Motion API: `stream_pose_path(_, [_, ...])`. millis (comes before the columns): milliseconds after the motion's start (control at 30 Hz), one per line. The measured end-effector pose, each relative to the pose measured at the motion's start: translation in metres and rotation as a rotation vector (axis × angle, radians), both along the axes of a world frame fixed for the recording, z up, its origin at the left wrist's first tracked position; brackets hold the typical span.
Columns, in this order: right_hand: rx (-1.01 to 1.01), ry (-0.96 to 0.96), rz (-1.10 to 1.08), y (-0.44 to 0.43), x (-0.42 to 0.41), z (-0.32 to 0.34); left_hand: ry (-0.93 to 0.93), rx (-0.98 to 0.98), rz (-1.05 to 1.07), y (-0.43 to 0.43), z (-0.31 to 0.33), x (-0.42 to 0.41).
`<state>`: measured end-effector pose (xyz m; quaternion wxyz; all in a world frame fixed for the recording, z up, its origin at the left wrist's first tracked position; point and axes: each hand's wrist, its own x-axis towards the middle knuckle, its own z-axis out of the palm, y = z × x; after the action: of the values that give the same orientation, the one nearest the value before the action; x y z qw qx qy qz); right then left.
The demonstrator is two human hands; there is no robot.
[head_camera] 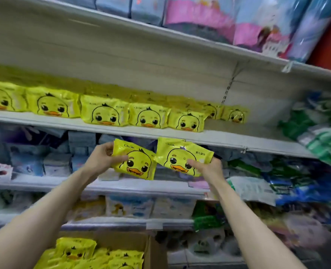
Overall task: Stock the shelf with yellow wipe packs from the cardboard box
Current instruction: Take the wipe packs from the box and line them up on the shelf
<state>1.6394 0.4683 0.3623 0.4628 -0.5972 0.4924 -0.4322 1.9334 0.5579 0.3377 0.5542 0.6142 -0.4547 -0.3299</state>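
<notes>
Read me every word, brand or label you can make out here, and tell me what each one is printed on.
"Ckak": top corner of the left pack, held by the left hand.
"Ckak": top of the right pack, held by the right hand.
"婴儿湿巾": right pack, beside the duck's head.
Print on the shelved packs, on those in the cardboard box and on the green packs: too blurred to read.
</notes>
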Motion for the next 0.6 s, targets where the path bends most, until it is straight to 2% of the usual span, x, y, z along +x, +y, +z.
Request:
stream_pose_path(200, [-0.103, -0.043, 0.012, -0.047, -0.028, 0.052, -0.018, -0.043, -0.001, -0.028, 0.044, -0.035])
stream_pose_path(467, [-0.082, 0.029, 0.031, -0.131, -0.031, 0.056, 0.026, 0.050, 0.019, -0.071, 0.060, -0.061])
stream_pose_path(600, [-0.059, 0.028, 0.096, -0.174, -0.015, 0.054, 0.012, 0.033, 0.044, -0.095, 0.062, -0.075])
